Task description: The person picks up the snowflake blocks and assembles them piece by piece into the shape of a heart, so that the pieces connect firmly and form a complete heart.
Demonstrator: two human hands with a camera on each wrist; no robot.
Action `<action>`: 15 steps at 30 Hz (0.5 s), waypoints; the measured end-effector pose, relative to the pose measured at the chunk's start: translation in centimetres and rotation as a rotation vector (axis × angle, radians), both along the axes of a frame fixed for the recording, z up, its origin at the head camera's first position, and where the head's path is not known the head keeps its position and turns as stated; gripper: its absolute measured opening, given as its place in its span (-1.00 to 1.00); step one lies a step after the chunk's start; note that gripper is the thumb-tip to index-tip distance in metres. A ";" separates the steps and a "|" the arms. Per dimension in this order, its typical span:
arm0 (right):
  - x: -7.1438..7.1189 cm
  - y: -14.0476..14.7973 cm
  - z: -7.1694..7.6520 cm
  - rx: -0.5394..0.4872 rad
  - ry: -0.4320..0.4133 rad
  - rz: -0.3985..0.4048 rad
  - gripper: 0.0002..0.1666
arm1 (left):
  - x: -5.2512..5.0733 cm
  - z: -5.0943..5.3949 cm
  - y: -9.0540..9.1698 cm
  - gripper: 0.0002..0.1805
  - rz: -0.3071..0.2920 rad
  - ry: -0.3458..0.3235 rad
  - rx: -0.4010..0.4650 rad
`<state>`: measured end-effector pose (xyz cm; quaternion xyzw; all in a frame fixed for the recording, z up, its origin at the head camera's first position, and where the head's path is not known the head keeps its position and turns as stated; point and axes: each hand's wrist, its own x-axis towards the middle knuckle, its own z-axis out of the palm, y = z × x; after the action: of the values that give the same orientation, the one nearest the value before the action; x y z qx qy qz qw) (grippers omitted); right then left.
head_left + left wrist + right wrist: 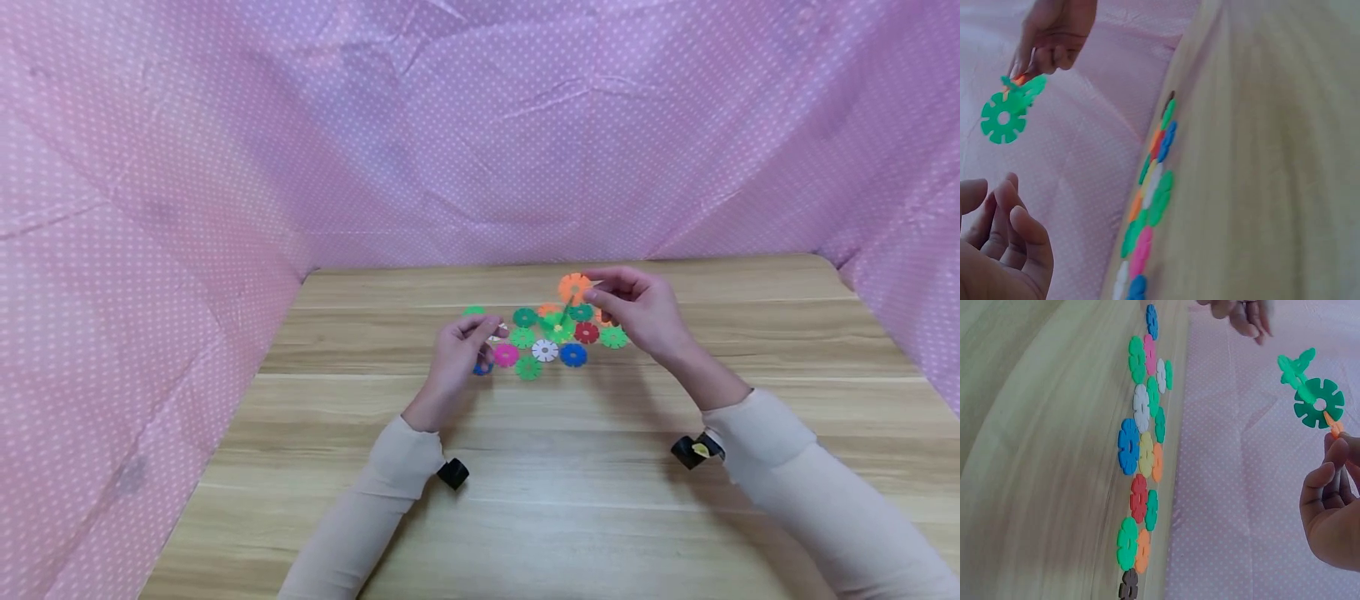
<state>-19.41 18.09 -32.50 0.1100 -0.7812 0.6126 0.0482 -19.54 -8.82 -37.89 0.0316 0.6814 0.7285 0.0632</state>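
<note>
My right hand [641, 312] pinches an orange notched disc [573, 287] above the table. Joined to that disc is a dark green disc [1319, 403], which carries lighter green pieces [1295, 369], as the right wrist view shows. To the left, my left hand [457, 354] hovers over the left end of the loose discs, its fingers loosely bent and nothing between them. In the left wrist view the left hand [1007, 250] is apart from the joined pieces [1004, 117].
Loose notched discs lie flat on the wooden table [525, 500] under the hands, among them pink [506, 355], white [545, 350], blue [573, 355] and red [587, 332] ones. A pink dotted cloth [465, 125] hangs behind and at both sides.
</note>
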 end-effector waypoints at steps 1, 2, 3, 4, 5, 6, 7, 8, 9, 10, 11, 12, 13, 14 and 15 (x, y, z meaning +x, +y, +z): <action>0.0 0.0 0.1 0.010 0.001 0.014 -0.64 | -0.1 0.3 -0.1 -0.73 0.015 0.021 0.001; 0.0 0.0 0.1 0.021 -0.002 0.029 -0.64 | -0.3 0.6 -0.1 -0.75 0.027 0.037 0.007; 0.0 0.0 0.2 0.031 -0.006 0.044 -0.64 | -0.4 0.8 -0.1 -0.75 0.033 0.052 0.005; 0.0 0.0 0.2 0.042 -0.009 0.060 -0.64 | -0.5 1.1 -0.1 -0.75 0.033 0.068 -0.012; -0.1 -0.1 0.2 0.054 -0.014 0.076 -0.65 | -0.5 1.4 0.0 -0.74 0.023 0.078 -0.022; -0.1 -0.1 0.1 0.066 -0.021 0.090 -0.65 | -0.5 1.7 0.2 -0.73 0.010 0.091 -0.038; -0.1 -0.2 0.1 0.075 -0.024 0.103 -0.65 | -0.5 1.9 0.3 -0.72 -0.007 0.100 -0.056; -0.2 -0.3 0.0 0.080 -0.025 0.118 -0.65 | -0.5 2.1 0.5 -0.72 -0.029 0.104 -0.078; -0.2 -0.3 -0.1 0.083 -0.020 0.131 -0.66 | -0.5 2.2 0.8 -0.71 -0.055 0.104 -0.096; -0.3 -0.4 -0.2 0.085 -0.018 0.145 -0.66 | -0.4 2.4 1.0 -0.70 -0.085 0.110 -0.115; -0.3 -0.5 -0.3 0.082 -0.015 0.158 -0.66 | -0.4 2.5 1.3 -0.70 -0.117 0.118 -0.125; -0.3 -0.6 -0.4 0.081 -0.013 0.171 -0.66 | -0.3 2.5 1.6 -0.70 -0.146 0.118 -0.132; -0.4 -0.8 -0.5 0.078 -0.010 0.184 -0.66 | -0.3 2.5 1.8 -0.71 -0.174 0.114 -0.133; -0.4 -0.9 -0.6 0.074 -0.012 0.193 -0.66 | -0.3 2.5 2.1 -0.72 -0.198 0.111 -0.128; -0.4 -1.0 -0.6 0.070 -0.013 0.200 -0.66 | -0.2 2.5 2.3 -0.72 -0.215 0.107 -0.119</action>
<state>-19.76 17.07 -33.13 0.1850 -0.7874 0.5876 -0.0219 -19.77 -6.49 -35.41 0.1396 0.7186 0.6729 0.1064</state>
